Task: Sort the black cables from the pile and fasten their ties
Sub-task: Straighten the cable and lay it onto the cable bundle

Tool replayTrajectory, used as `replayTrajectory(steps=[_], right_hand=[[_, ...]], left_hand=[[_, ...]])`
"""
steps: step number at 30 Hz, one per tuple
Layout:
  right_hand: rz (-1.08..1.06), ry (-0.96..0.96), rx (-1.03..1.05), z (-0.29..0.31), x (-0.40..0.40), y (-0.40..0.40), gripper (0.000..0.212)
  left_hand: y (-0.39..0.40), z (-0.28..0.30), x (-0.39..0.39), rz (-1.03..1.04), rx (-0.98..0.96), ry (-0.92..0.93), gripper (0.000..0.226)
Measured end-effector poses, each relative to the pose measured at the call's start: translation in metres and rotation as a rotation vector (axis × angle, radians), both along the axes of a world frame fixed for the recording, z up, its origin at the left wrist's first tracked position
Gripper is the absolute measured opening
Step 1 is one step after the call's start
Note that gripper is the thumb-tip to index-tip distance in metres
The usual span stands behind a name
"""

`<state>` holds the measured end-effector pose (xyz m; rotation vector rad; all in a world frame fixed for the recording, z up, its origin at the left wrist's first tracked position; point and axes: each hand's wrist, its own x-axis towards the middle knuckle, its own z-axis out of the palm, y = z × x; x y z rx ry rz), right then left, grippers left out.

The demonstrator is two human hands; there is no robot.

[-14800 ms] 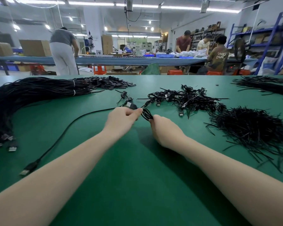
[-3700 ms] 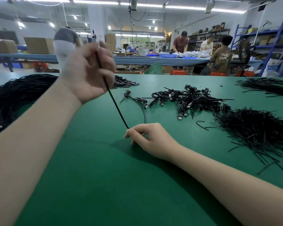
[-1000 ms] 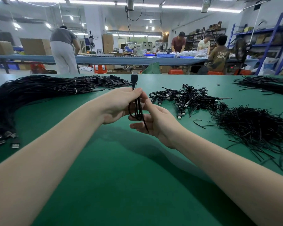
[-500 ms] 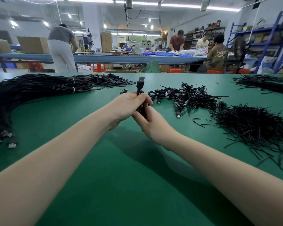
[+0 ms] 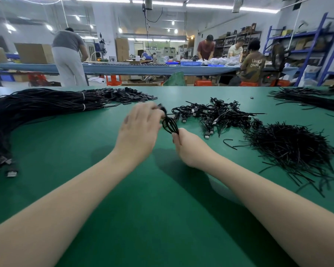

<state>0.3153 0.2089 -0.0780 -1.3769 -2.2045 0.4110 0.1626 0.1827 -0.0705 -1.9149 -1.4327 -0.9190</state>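
Half a second ago both hands held the coiled cable upright with its plug pointing up; now the coil has tipped over toward the upper left of the frame and the hands have drawn slightly apart. At the centre of the frame the right hand (image 5: 189, 147) pinches the lower end of the coiled cable (image 5: 169, 125), fingers curled round the gathered loops. The left hand (image 5: 140, 130) sits just left of the coil, blurred, its back toward the camera with fingers mostly extended; fingertips reach the coil's upper end, but whether they clamp it cannot be told. Beyond the hands, right of centre, lies the tangled pile of cables (image 5: 216, 116) with plugs showing. At the right of the frame spreads a heap of loose black ties (image 5: 289, 147), one curved tie (image 5: 229, 143) lying apart beside it. A large bundle of long cables (image 5: 37, 106) fills the left of the frame on the green table (image 5: 162, 218). Another bundle (image 5: 308, 100) lies at the upper right.
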Motion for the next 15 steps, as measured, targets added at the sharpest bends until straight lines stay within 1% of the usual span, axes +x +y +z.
replayTrajectory(steps=[1, 2, 3, 5, 7, 9, 12, 14, 15], right_hand=[[0.005, -0.066, -0.006, 0.003, 0.002, 0.001, 0.030], [0.013, -0.143, -0.016, 0.006, 0.005, 0.002, 0.030], [0.026, -0.227, -0.026, 0.009, 0.008, 0.003, 0.030], [0.085, -0.341, -0.064, 0.018, 0.015, 0.004, 0.031], [0.175, -0.375, -0.130, 0.026, 0.022, 0.003, 0.030], [0.254, -0.414, -0.163, 0.033, 0.028, 0.001, 0.028], [0.346, -0.464, -0.148, 0.041, 0.039, -0.004, 0.028], [0.346, -0.483, -0.122, 0.042, 0.050, -0.004, 0.029], [0.331, -0.541, -0.074, 0.041, 0.055, -0.004, 0.030]], left_hand=[[0.003, -0.008, -0.003, 0.053, 0.033, 0.179, 0.032], [0.003, -0.014, -0.006, 0.109, 0.063, 0.309, 0.039], [0.004, -0.017, -0.009, 0.139, 0.098, 0.383, 0.041], [0.003, -0.019, -0.012, 0.128, 0.148, 0.460, 0.039], [0.003, -0.018, -0.012, 0.096, 0.156, 0.549, 0.038], [0.000, -0.016, -0.006, 0.034, 0.134, 0.595, 0.038], [-0.007, -0.010, 0.006, 0.017, 0.115, 0.624, 0.033], [-0.011, -0.006, 0.017, 0.007, 0.090, 0.635, 0.031], [-0.012, -0.004, 0.024, 0.002, 0.065, 0.634, 0.028]])
